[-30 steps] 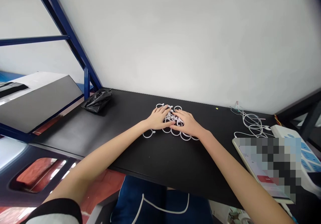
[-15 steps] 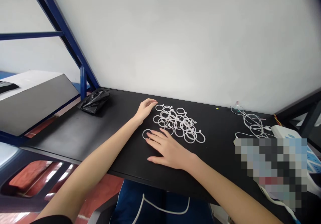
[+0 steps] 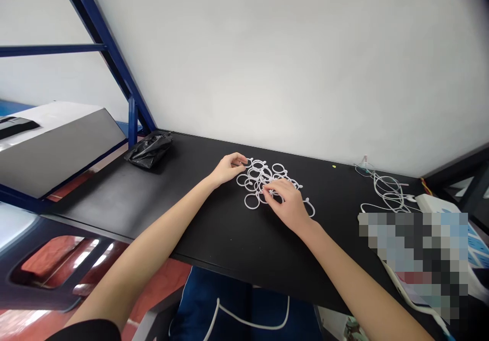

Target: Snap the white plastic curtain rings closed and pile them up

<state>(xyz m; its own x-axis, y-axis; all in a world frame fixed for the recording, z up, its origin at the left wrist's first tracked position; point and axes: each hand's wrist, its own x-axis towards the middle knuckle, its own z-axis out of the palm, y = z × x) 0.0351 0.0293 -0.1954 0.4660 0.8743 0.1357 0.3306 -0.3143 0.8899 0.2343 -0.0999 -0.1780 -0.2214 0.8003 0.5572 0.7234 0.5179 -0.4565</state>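
Note:
White rings with small knobs [image 3: 252, 201] lie in an overlapping heap on the black table [image 3: 214, 234]. My left hand [image 3: 229, 170] is at the heap's far left edge. Its thumb and fingers are apart, close around the side of one ring without closing on it. Over the heap's near middle, my right hand [image 3: 287, 202] has its fingers curled and the thumb drawn up to the fingertips, at the edge of a ring. The right hand hides several rings beneath it; part of one ring [image 3: 311, 208] shows to its right.
A crumpled black plastic bag [image 3: 150, 150] lies at the table's far left corner. White cables [image 3: 387, 191] are tangled at the right, near a white and blue box [image 3: 435, 203] and a blurred-out area. A pale wall [image 3: 267, 66] rises behind the table.
My right hand has moved up and right onto the heap, its spread fingers now curled. The ring that lay apart at the near left now touches the heap. My left hand has turned slightly inward.

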